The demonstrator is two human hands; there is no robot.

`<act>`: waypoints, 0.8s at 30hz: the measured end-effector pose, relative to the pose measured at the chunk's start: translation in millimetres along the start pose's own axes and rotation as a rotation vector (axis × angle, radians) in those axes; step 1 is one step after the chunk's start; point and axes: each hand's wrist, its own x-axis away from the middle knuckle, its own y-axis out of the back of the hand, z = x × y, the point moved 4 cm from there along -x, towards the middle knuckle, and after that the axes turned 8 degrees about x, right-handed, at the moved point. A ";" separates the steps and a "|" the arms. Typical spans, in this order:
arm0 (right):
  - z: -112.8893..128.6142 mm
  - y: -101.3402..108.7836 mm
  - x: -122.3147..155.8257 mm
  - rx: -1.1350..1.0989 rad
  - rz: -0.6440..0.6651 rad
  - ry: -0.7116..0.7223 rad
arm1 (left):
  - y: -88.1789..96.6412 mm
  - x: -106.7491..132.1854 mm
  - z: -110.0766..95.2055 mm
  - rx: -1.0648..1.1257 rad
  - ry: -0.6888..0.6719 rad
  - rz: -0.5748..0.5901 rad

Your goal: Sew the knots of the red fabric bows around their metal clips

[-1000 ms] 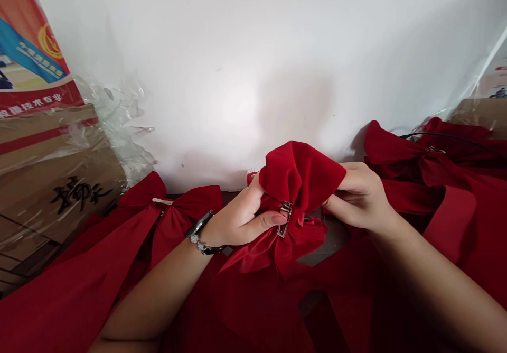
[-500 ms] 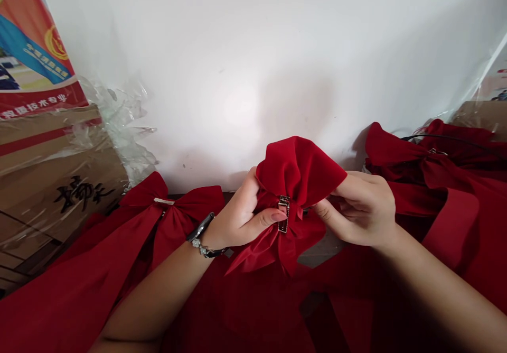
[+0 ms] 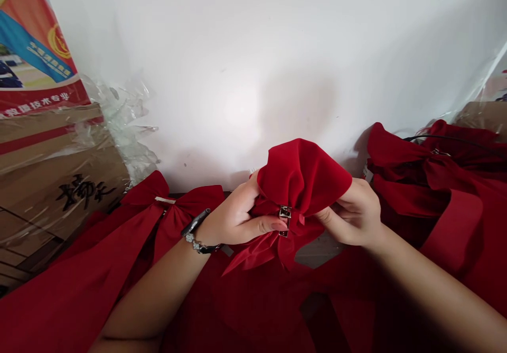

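Observation:
I hold a red fabric bow point(image 3: 303, 176) upright in front of a white wall. A small metal clip point(image 3: 284, 220) sits at its gathered waist. My left hand point(image 3: 237, 215), with a bracelet at the wrist, pinches the waist from the left, its thumb lying beside the clip. My right hand point(image 3: 354, 213) grips the bow's right side, fingers closed on the cloth under the puffed loop. The bow's red tails hang down between my forearms.
A finished red bow point(image 3: 174, 205) with long ribbons lies at the left. More red bows point(image 3: 428, 168) are heaped at the right, with a black cable over them. A cardboard box point(image 3: 47, 184) wrapped in clear plastic stands at far left. Red cloth covers the surface below.
The bow has been turned slightly and its loop puffed wider to the right. My right hand has shifted closer under the loop. My left thumb stays by the clip.

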 end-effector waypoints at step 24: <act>8.6 17.2 -9.4 0.035 0.225 -0.025 | -0.7 -9.2 -4.6 -0.042 0.092 0.083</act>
